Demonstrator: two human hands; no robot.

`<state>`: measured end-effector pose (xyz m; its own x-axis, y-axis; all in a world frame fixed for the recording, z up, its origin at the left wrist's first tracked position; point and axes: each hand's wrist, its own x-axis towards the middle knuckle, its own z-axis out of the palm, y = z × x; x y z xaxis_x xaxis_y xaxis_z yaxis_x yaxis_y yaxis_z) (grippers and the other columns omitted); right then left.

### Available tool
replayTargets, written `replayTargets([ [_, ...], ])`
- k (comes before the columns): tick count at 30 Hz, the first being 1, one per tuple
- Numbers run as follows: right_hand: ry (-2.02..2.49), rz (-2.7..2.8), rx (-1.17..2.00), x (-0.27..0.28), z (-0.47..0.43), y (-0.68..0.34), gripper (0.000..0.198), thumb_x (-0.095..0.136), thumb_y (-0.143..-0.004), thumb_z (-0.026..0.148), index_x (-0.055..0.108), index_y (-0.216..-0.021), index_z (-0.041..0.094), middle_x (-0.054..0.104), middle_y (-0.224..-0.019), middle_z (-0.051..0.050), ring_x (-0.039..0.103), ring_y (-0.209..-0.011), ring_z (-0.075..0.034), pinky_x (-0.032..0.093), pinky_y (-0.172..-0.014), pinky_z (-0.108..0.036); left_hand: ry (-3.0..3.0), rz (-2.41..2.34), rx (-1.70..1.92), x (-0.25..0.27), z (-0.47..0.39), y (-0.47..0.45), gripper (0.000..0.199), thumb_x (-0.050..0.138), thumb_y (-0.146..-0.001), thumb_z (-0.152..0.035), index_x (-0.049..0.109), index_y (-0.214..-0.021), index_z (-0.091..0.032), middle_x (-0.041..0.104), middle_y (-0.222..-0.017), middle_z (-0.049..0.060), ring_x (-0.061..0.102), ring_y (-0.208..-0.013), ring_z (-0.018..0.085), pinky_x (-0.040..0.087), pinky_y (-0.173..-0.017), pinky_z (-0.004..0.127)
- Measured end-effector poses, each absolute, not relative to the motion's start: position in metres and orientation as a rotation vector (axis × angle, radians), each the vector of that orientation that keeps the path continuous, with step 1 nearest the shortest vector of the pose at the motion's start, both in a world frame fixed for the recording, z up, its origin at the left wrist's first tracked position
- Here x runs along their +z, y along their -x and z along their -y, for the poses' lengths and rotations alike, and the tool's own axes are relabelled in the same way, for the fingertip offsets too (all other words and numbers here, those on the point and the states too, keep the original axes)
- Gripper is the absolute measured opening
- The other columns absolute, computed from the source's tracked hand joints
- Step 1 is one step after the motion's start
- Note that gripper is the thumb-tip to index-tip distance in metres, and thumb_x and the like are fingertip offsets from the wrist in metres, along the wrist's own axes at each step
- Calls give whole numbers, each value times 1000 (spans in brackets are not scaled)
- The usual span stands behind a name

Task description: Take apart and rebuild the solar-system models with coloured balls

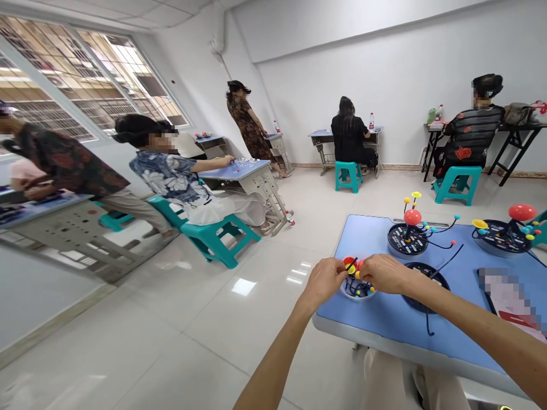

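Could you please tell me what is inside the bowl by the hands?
The bowl holds dark rods and small balls, with red and yellow pieces at its far edge. The right hand covers part, and the heap hides the bottom.

- Lit bright and fairly even, with daylight coming through barred windows (72,80) at left
- Glaring off glossy floor (192,353): one hard white patch (244,286), smaller streaks (299,273) to its right
- Shaded darker under left desk (72,228)
- Stretched and tilted wide-angle toward edges, worst at far left
- Sharp enough at left hand (325,280) and right hand (380,272), but too small to separate parts in bowl (357,296)
- Pixelated over several heads (135,130) and flat item (506,293) at right
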<state>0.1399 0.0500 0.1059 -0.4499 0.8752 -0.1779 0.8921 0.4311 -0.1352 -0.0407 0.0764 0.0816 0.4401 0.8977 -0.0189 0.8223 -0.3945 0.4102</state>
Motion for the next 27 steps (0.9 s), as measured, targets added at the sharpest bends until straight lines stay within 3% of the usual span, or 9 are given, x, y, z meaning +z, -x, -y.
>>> replayTargets([
  [6,-1491,-2537,-211,95,-58,-113,19,56,-85,20,73,-92,15,74,-91,-14,69,-85,-25,39,-61,-26,-2015,-1423,612,69,-73,47,18,52,-77,-22,63,-64,-18,58,-56,-1,50,-54,13,33,-52,23],
  [9,-1412,-2534,-197,86,-59,-108,19,58,-81,15,73,-92,15,74,-90,-13,69,-87,-25,40,-63,-26,-1878,-1374,710,61,-73,47,18,53,-76,-26,64,-65,-19,56,-55,-2,50,-53,13,34,-50,23],
  [13,-1480,-2566,-232,84,-61,-115,23,52,-79,8,73,-84,16,74,-86,-11,68,-78,-22,35,-57,-26,-1688,-1299,779,59,-71,49,19,55,-75,-31,67,-70,-17,59,-59,-1,55,-54,13,39,-48,22],
  [17,-1849,-2657,-435,100,-60,-131,20,50,-77,13,68,-68,17,69,-68,-6,59,-61,-16,29,-52,-26,-1460,-1142,871,69,-63,51,20,58,-72,-33,66,-68,-15,58,-58,0,54,-52,13,43,-48,23],
  [20,-2081,-2777,-929,121,-46,-143,16,51,-74,15,66,-72,17,60,-58,0,49,-53,-12,31,-51,-24,-1350,-1027,954,81,-51,52,22,61,-73,-35,67,-70,-14,60,-62,1,54,-53,12,44,-49,24],
  [23,-2187,-2740,-1763,139,-17,-152,23,52,-72,18,67,-89,17,56,-56,4,42,-49,-10,30,-48,-22,-1335,-988,1064,92,-31,49,21,63,-75,-34,70,-81,-14,58,-61,-1,52,-54,11,44,-51,24],
  [27,-2250,-2311,-2763,142,36,-164,16,60,-73,26,70,-77,15,56,-62,0,39,-50,-9,26,-45,-22,-1435,-950,1241,97,3,40,21,64,-78,-28,72,-94,-17,57,-73,0,52,-58,10,45,-54,23],
])
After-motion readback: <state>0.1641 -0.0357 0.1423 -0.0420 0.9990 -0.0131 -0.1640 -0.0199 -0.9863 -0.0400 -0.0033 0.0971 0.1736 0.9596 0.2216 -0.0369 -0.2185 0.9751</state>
